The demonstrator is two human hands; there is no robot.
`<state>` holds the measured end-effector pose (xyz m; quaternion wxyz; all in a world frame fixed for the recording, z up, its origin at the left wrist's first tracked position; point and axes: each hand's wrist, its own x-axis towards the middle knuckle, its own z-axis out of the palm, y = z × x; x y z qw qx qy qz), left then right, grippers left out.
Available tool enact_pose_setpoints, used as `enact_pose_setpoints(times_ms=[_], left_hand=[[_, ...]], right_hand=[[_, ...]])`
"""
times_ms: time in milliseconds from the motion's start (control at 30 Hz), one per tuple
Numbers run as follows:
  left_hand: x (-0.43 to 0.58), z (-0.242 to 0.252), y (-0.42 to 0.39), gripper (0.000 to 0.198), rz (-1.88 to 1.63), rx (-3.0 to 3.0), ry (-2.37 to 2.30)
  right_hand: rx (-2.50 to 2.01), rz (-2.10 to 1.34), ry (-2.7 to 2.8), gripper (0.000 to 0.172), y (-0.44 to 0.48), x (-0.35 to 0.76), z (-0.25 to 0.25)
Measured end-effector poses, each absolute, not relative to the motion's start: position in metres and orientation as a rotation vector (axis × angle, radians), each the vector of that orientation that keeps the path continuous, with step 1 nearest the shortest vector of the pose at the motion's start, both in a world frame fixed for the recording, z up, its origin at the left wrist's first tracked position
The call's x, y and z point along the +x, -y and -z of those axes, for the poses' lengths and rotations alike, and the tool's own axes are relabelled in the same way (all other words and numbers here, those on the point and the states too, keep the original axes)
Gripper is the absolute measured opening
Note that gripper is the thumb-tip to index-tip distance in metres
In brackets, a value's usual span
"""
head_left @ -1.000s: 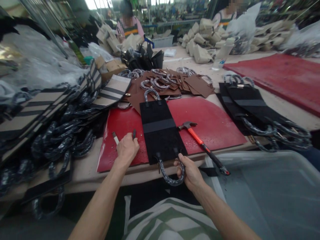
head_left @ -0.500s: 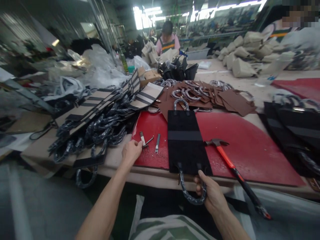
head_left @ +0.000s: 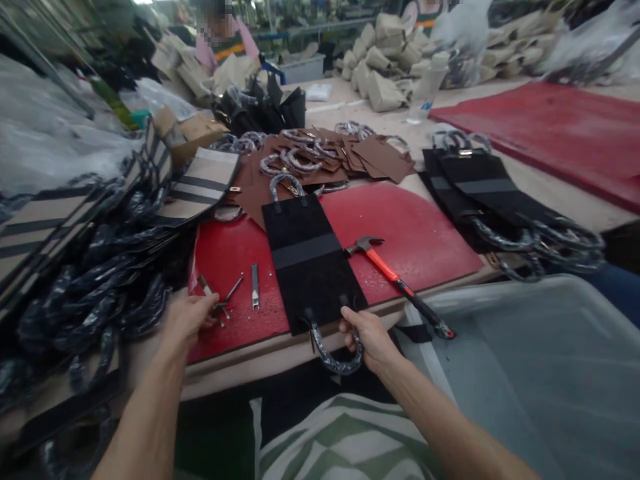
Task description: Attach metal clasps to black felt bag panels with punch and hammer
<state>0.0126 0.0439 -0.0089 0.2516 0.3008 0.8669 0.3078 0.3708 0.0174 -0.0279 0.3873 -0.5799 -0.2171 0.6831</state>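
A black bag panel (head_left: pixel 313 253) with a grey stripe lies flat on the red mat (head_left: pixel 415 233). Plastic-wrapped handles are fixed at both of its ends. My right hand (head_left: pixel 369 337) grips the near handle (head_left: pixel 327 360) where it joins the panel, thumb on top. On the mat's left side, my left hand (head_left: pixel 193 317) has its fingers closed by some small metal tools (head_left: pixel 225 297); what they pinch is hidden. Between the hands lies a flat metal punch-like tool (head_left: pixel 255 287). To the right of the panel rests a claw hammer (head_left: pixel 390 270) with an orange and black handle.
Striped panels with wrapped handles (head_left: pixel 115 220) are heaped at left. Brown panels (head_left: pixel 330 157) lie behind the mat, and black panels (head_left: pixel 480 180) are stacked at right. A grey bin (head_left: pixel 540 380) stands below the table edge. A co-worker (head_left: pixel 225 40) is across the table.
My view has swung to the right, bringing the grey bin and black stack further in. The right hand still grips the handle; the left hand stays at the small metal tools.
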Motion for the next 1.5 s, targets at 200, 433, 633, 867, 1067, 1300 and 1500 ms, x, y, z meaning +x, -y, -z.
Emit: enact_pose_setpoints(times_ms=[200,433,633,867,1067,1300,1500], left_hand=[[0.014,-0.005,-0.045,0.029,-0.179,1.205,-2.570],[0.042,-0.033,-0.053,0.030,0.075,1.637,-2.584],[0.050,-0.031,-0.068,0.022,0.151,2.005,-2.374],[0.044,-0.019,-0.089,0.006,0.014,2.056,-2.061],[0.048,-0.024,-0.084,0.016,-0.660,1.730,-2.021],[0.164,-0.004,-0.046,0.050,-1.416,0.787,-1.329],[0.219,0.011,-0.039,0.026,-1.333,0.971,-1.359]], right_hand=[[-1.466,-1.767,0.596,0.045,-0.016,0.373,0.029],[-1.515,-1.773,0.585,0.059,-0.020,0.375,0.028],[-1.517,-1.793,0.575,0.063,-0.022,0.375,0.026],[-1.501,-1.787,0.568,0.064,-0.021,0.376,0.030],[-1.473,-1.769,0.617,0.055,-0.019,0.375,0.036],[-1.473,-1.752,0.591,0.033,-0.016,0.371,0.031],[-1.478,-1.786,0.577,0.029,-0.017,0.371,0.028]])
